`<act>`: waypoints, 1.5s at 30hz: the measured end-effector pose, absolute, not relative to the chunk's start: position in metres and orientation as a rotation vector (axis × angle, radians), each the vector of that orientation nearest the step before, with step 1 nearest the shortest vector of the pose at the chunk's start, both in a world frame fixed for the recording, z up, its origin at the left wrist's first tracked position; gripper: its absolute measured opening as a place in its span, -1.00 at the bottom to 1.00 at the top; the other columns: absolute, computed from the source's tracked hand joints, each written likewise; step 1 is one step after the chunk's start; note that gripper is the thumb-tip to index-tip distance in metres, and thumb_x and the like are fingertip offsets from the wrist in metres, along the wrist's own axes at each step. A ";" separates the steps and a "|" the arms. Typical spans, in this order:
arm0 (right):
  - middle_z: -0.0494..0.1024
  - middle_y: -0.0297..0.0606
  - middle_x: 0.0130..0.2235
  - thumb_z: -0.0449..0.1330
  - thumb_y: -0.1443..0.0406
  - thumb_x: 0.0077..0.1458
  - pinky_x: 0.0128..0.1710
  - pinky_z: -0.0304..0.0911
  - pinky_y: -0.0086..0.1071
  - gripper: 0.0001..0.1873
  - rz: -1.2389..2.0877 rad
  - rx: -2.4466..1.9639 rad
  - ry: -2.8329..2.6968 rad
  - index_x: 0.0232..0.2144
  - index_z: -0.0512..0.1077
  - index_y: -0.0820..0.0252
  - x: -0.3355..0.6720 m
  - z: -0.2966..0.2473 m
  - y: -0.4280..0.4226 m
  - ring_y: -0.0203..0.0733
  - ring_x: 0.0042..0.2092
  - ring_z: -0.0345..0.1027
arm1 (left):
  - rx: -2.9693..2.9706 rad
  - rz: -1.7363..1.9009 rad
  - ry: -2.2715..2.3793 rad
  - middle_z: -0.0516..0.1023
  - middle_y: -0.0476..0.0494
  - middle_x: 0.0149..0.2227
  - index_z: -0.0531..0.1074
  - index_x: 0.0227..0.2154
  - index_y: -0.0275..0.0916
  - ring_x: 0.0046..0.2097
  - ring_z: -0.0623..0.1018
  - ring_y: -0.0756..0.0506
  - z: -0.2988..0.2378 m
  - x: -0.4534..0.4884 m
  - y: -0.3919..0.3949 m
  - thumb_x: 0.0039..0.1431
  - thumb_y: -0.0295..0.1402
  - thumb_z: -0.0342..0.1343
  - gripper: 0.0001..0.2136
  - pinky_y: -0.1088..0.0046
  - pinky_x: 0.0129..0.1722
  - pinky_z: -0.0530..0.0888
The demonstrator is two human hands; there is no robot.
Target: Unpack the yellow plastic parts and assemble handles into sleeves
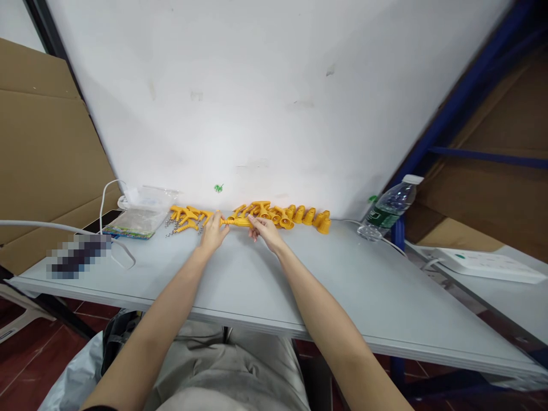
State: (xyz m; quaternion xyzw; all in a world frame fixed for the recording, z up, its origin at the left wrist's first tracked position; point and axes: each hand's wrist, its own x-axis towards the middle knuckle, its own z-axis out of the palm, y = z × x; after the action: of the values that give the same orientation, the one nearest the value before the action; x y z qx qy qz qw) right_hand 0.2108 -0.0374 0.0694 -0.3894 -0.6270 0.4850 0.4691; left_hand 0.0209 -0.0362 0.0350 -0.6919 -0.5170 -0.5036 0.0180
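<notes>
Between my two hands, just above the table, is a long yellow plastic piece (pixel 242 222) with a ribbed thin part on the left and a wider body on the right. My left hand (pixel 213 233) is closed round its thin left end. The fingers of my right hand (pixel 264 230) pinch the wider right end. Left of my left hand lie several branched yellow plastic pieces (pixel 187 215) with small metal chains or screws at their ends. Behind and right of my right hand are T-ended yellow pieces (pixel 261 205) and a row of yellow cup-shaped pieces (pixel 309 216).
A white panel (pixel 265 114) rises behind the grey table (pixel 342 285). At left are a clear plastic bag (pixel 154 198), a flat packet (pixel 132 222), white cable (pixel 101 205) and a blurred dark item (pixel 79 256). A water bottle (pixel 390 208) and power strip (pixel 488 264) stand right.
</notes>
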 end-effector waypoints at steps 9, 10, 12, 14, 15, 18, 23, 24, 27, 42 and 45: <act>0.38 -0.35 -0.71 0.26 -0.23 -0.17 -0.72 0.00 -0.44 -0.41 1.272 -1.035 -1.388 -0.64 0.26 0.15 0.202 0.079 -0.047 -0.39 -0.71 0.10 | -2.129 -1.557 -1.606 0.44 -0.08 -0.30 0.25 -0.33 -0.17 -0.22 0.48 -0.11 0.033 0.021 -0.036 0.05 -0.51 0.07 -0.84 0.38 -0.17 0.38; 0.38 -0.35 -0.71 0.26 -0.22 -0.16 -0.72 0.00 -0.45 -0.41 1.282 -1.041 -1.380 -0.64 0.27 0.15 0.202 0.079 -0.047 -0.40 -0.71 0.11 | -2.131 -1.551 -1.608 0.44 -0.07 -0.30 0.25 -0.33 -0.17 -0.22 0.48 -0.11 0.033 0.021 -0.036 0.05 -0.51 0.07 -0.84 0.38 -0.18 0.38; 0.38 -0.36 -0.70 0.26 -0.20 -0.13 -0.70 0.01 -0.45 -0.43 1.303 -1.054 -1.365 -0.62 0.27 0.16 0.202 0.079 -0.048 -0.40 -0.71 0.12 | -2.133 -1.540 -1.613 0.44 -0.06 -0.31 0.25 -0.33 -0.17 -0.24 0.47 -0.10 0.033 0.020 -0.036 0.05 -0.51 0.07 -0.85 0.39 -0.19 0.38; 0.39 -0.35 -0.68 0.26 -0.18 -0.10 -0.68 0.03 -0.45 -0.45 1.321 -1.069 -1.347 -0.59 0.28 0.16 0.202 0.078 -0.048 -0.39 -0.70 0.14 | -2.135 -1.537 -1.610 0.43 -0.06 -0.32 0.25 -0.33 -0.17 -0.24 0.47 -0.10 0.033 0.020 -0.035 0.05 -0.51 0.07 -0.85 0.40 -0.19 0.38; 0.40 -0.35 -0.67 0.26 -0.16 -0.09 -0.67 0.04 -0.44 -0.46 1.329 -1.074 -1.339 -0.57 0.29 0.16 0.201 0.078 -0.047 -0.38 -0.70 0.15 | -2.137 -1.538 -1.607 0.43 -0.06 -0.32 0.25 -0.33 -0.17 -0.24 0.47 -0.10 0.033 0.020 -0.035 0.05 -0.51 0.08 -0.84 0.40 -0.20 0.38; 0.42 -0.36 -0.64 0.25 -0.14 -0.05 -0.65 0.06 -0.43 -0.49 1.341 -1.073 -1.331 -0.51 0.33 0.17 0.201 0.076 -0.046 -0.37 -0.68 0.17 | -2.148 -1.546 -1.593 0.43 -0.06 -0.32 0.25 -0.33 -0.17 -0.24 0.48 -0.09 0.032 0.020 -0.034 0.05 -0.51 0.09 -0.83 0.40 -0.19 0.38; 0.44 -0.36 -0.61 0.22 -0.15 -0.04 -0.63 0.04 -0.43 -0.49 1.356 -1.070 -1.355 -0.46 0.35 0.19 0.204 0.074 -0.043 -0.37 -0.68 0.20 | -2.170 -1.540 -1.606 0.43 -0.05 -0.31 0.24 -0.33 -0.17 -0.22 0.48 -0.09 0.032 0.020 -0.034 0.05 -0.50 0.09 -0.83 0.41 -0.19 0.38; 0.44 -0.36 -0.60 0.22 -0.15 -0.03 -0.63 0.04 -0.43 -0.49 1.364 -1.067 -1.360 -0.45 0.35 0.19 0.205 0.074 -0.043 -0.37 -0.67 0.21 | -2.174 -1.541 -1.604 0.43 -0.05 -0.31 0.24 -0.33 -0.17 -0.22 0.48 -0.09 0.032 0.020 -0.034 0.05 -0.50 0.09 -0.83 0.41 -0.19 0.38; 0.47 -0.35 -0.56 0.23 -0.12 -0.02 -0.60 0.08 -0.43 -0.51 1.391 -1.037 -1.371 -0.41 0.37 0.20 0.209 0.074 -0.041 -0.36 -0.65 0.25 | -2.169 -1.548 -1.596 0.43 -0.05 -0.31 0.24 -0.33 -0.17 -0.23 0.47 -0.09 0.032 0.020 -0.034 0.05 -0.50 0.09 -0.83 0.42 -0.19 0.37; 0.52 -0.32 -0.51 0.33 -0.11 -0.17 -0.52 0.15 -0.41 -0.49 1.365 -0.972 -1.399 -0.44 0.44 0.21 0.212 0.074 -0.039 -0.37 -0.60 0.24 | -2.157 -1.559 -1.548 0.43 -0.05 -0.34 0.24 -0.34 -0.16 -0.25 0.48 -0.09 0.032 0.021 -0.035 0.06 -0.49 0.10 -0.84 0.41 -0.23 0.37; 0.51 -0.31 -0.54 0.31 -0.13 -0.16 -0.54 0.13 -0.41 -0.48 1.353 -0.978 -1.394 -0.48 0.42 0.21 0.211 0.072 -0.037 -0.38 -0.62 0.22 | -2.146 -1.560 -1.539 0.42 -0.05 -0.34 0.24 -0.34 -0.16 -0.26 0.47 -0.10 0.031 0.021 -0.034 0.06 -0.49 0.10 -0.84 0.40 -0.22 0.38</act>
State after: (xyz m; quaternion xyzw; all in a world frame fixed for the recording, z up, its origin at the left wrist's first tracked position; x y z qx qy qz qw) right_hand 0.2114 -0.0374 0.0720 -0.3980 -0.5675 0.5508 0.4649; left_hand 0.0212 -0.0344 0.0311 -0.6991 -0.5014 -0.5084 0.0373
